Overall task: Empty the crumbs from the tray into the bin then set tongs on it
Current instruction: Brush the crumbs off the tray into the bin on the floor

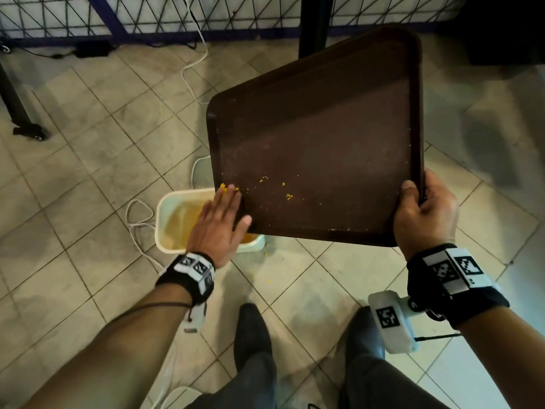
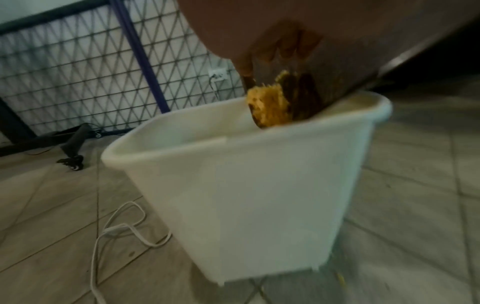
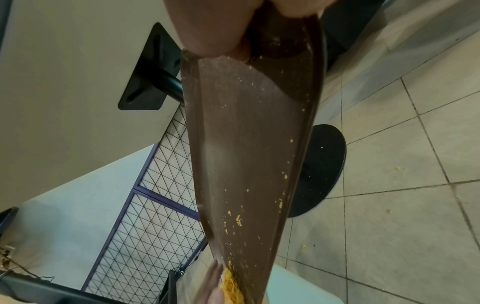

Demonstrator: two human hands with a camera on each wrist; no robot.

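My right hand (image 1: 424,214) grips the near right corner of a dark brown tray (image 1: 318,137), which tilts down to the left over a white bin (image 1: 165,228). My left hand (image 1: 221,219) lies flat with straight fingers on the tray's low left corner, against a clump of yellow crumbs (image 2: 267,107) at the bin's rim (image 2: 182,144). Scattered crumbs (image 1: 289,196) still speckle the tray (image 3: 246,144). The left hand's fingers (image 3: 211,281) touch the crumb pile (image 3: 232,288). No tongs are in view.
The bin stands on a tiled floor with a white cable (image 1: 138,219) looped beside it. A few crumbs (image 1: 268,281) lie on the tiles. A black table pedestal (image 3: 319,170) stands behind the tray, and a wire-mesh panel (image 1: 147,16) runs along the back.
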